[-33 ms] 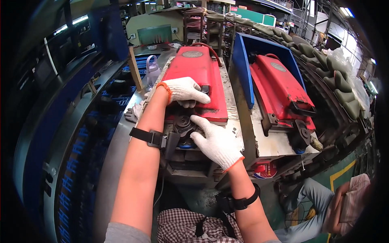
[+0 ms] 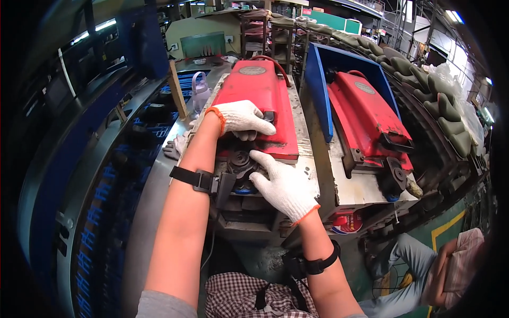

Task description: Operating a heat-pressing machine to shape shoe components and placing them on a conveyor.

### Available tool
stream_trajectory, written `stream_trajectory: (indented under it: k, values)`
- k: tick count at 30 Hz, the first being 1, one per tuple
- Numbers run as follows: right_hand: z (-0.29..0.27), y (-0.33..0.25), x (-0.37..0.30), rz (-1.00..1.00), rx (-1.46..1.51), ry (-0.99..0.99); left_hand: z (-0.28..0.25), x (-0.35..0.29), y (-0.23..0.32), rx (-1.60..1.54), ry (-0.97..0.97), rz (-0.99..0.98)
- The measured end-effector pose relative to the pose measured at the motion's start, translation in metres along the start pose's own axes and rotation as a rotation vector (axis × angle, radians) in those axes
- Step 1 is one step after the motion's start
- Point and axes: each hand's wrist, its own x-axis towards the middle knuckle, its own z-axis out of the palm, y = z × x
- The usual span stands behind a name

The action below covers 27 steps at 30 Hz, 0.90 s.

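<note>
My left hand [image 2: 241, 119], in a white knit glove with an orange cuff, is closed over the front of the near red machine cover [image 2: 249, 87]. Its fingers curl down around a black handle [image 2: 269, 116], mostly hidden, while the thumb lies across the red surface. Just below is a dark round machine part [image 2: 239, 160]. My right hand [image 2: 283, 185], gloved the same way, reaches to the right edge of this part. Thumb and forefinger are spread apart there; the other fingers are hidden under the hand.
A second red machine [image 2: 366, 106] with a blue guard [image 2: 318, 85] stands to the right, beside a rack of olive-green pads [image 2: 442, 98]. A lilac bottle [image 2: 200, 93] and grey gloves [image 2: 174, 148] lie left. Blue racks [image 2: 95, 228] run along the left. A seated person [image 2: 408, 265] is lower right.
</note>
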Motion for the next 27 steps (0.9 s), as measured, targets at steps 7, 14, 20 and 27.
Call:
stream_trajectory:
  k: [7,14,20,27]
  values:
    - [0.006,0.004,0.000,-0.078,0.007,0.067,0.002,-0.002,0.002,-0.030,0.020,0.000]
    - [0.009,0.007,0.000,-0.108,0.016,0.098,0.001,0.000,-0.005,-0.025,0.009,0.022]
    - [0.017,0.018,0.001,-0.159,0.098,0.163,0.005,0.006,-0.003,0.022,0.022,0.105]
    - [0.014,0.014,0.007,-0.066,0.112,0.086,0.007,0.009,-0.002,0.005,0.115,-0.005]
